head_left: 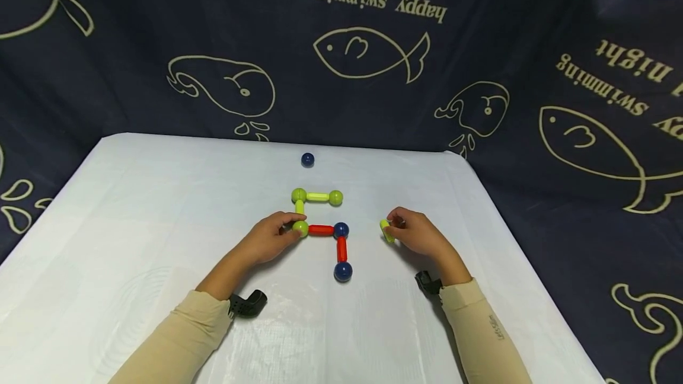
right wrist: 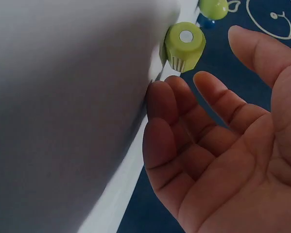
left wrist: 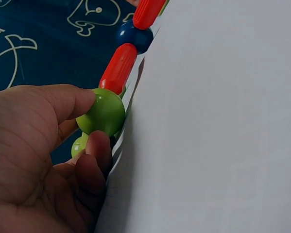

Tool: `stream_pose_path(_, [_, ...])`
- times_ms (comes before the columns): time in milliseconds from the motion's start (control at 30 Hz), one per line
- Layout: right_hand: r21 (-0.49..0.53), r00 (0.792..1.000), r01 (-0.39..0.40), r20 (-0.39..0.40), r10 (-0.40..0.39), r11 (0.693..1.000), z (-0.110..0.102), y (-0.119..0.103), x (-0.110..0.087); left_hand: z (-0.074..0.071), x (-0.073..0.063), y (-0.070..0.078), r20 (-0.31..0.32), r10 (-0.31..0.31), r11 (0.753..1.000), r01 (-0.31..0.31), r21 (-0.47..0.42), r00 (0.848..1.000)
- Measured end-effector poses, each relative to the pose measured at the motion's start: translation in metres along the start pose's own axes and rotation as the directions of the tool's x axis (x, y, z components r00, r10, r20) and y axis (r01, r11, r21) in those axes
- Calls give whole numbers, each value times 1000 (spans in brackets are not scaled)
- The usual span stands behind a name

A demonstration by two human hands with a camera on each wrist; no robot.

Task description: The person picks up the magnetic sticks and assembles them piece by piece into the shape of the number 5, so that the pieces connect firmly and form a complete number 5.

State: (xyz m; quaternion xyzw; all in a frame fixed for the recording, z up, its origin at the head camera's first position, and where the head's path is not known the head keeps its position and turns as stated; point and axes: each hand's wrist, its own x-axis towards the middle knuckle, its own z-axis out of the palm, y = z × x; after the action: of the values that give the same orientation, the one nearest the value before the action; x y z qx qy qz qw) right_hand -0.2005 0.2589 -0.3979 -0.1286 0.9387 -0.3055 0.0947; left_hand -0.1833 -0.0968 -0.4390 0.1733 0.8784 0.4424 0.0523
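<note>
A zigzag of magnetic sticks and balls lies on the table. My left hand [head_left: 272,237] pinches the green ball [left wrist: 104,112] at its left corner, thumb on one side and fingertips on the other. From that ball a red stick [head_left: 321,230] runs to a blue ball [head_left: 341,230]. A second red stick [head_left: 342,249] leads down to another blue ball [head_left: 343,271]. Above, green sticks join two more green balls. To the right, a loose green stick [right wrist: 185,46] stands just beyond the fingertips of my right hand [right wrist: 223,141], whose thumb and fingers are spread apart.
A loose blue ball [head_left: 308,160] sits near the far edge of the white table [head_left: 160,212]. Behind and beside the table hangs a dark blue cloth [head_left: 373,105] printed with fish and lettering. Black wrist cameras show under both forearms.
</note>
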Motion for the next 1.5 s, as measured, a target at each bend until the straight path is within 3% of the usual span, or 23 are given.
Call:
stream_pose_path(467, [-45, 991, 82, 106, -77, 996, 6, -6, 0, 0, 0, -2, 1, 11, 1000, -11, 4, 1000])
stream_pose_path(900, [-43, 988, 115, 110, -110, 992, 13, -7, 1, -1, 0, -1, -4, 1, 1000, -1, 20, 1000])
stream_pose_path(1167, [64, 979, 150, 127, -157, 987, 13, -16, -2, 1, 1, -2, -5, -3, 1000, 4, 14, 1000])
stream_pose_path(1500, [181, 957, 243, 113, -266, 953, 19, -36, -5, -1, 0, 0, 3, -17, 1000, 17, 5, 1000])
